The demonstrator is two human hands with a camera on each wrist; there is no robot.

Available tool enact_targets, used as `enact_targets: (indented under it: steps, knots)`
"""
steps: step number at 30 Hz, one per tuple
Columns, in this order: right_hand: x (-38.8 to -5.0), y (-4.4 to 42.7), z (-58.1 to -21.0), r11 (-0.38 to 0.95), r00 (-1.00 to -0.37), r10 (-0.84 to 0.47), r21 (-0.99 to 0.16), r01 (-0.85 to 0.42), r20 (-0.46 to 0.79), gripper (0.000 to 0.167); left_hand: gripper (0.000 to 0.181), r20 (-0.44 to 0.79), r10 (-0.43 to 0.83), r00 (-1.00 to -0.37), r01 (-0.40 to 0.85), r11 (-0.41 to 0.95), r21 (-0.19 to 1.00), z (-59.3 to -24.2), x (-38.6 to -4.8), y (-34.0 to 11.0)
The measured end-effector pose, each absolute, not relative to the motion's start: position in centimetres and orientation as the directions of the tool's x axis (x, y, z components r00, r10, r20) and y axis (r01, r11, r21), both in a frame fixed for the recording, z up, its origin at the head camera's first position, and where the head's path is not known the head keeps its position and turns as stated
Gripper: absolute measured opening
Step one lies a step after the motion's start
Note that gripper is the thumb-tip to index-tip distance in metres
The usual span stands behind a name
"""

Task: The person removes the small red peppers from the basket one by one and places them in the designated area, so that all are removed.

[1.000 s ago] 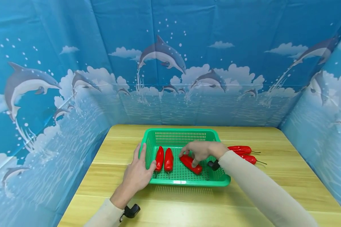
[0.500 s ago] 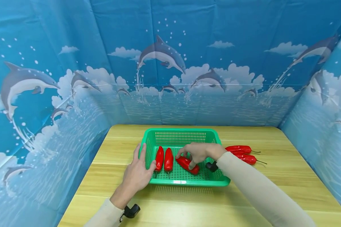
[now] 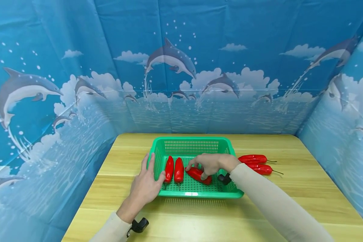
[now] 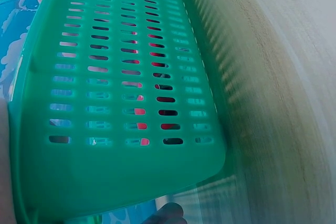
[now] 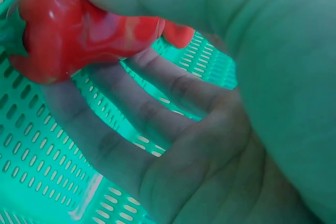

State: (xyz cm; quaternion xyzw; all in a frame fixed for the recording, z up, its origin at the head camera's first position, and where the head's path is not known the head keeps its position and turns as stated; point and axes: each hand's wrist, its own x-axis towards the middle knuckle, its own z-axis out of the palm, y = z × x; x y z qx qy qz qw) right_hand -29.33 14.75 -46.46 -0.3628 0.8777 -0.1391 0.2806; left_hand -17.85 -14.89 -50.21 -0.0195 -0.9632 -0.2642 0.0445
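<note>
Glossy red elongated pepper [image 3: 195, 173] in rectangular green perforated-plastic basket [image 3: 175, 194] | is clamped beneath right hand [image 3: 210, 163], between thumb and fingers | long axis slanted far-left to near-right | left hand [image 3: 145, 185] farther, fingers straight

Your right hand [image 3: 210, 164] partly hides one pepper [image 3: 197, 174] in the basket [image 3: 196, 194]; the near edge of the table [image 3: 193, 223] is cut off in the head view.

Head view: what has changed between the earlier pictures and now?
The right hand and the red pepper it holds moved slightly left, toward the two basket peppers. Nothing was gripped anew or released. Staying put: those peppers, the green basket, the left hand at its side, and the two peppers on the table.
</note>
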Motion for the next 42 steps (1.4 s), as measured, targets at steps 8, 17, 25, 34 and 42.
enact_targets:
  steps: [8,17,25,34,42]
  knots:
    - [-28.9,15.0,-46.4,0.696,-0.575,-0.717,-0.448,-0.561,-0.393,0.057,0.095,0.101,0.012,-0.995,0.063,0.858,0.511,-50.2,-17.7,-14.9]
    - [-28.8,15.1,-46.6,0.700,-0.583,-0.712,-0.461,-0.545,-0.393,0.047,0.095,0.103,0.010,-0.995,0.062,0.857,0.511,-50.3,-17.8,-14.9]
    - [-28.9,15.1,-46.8,0.694,-0.584,-0.718,-0.452,-0.561,-0.377,0.047,0.095,0.102,0.010,-0.995,0.062,0.854,0.517,-50.2,-17.7,-14.9]
    - [-28.6,15.1,-46.7,0.694,-0.592,-0.719,-0.416,-0.588,-0.364,0.061,0.094,0.101,0.015,-0.995,0.064,0.859,0.507,-50.0,-17.6,-14.9]
    - [-28.1,15.1,-46.4,0.698,-0.609,-0.714,-0.407,-0.589,-0.344,0.072,0.095,0.097,0.012,-0.995,0.060,0.858,0.509,-49.9,-17.6,-14.9]
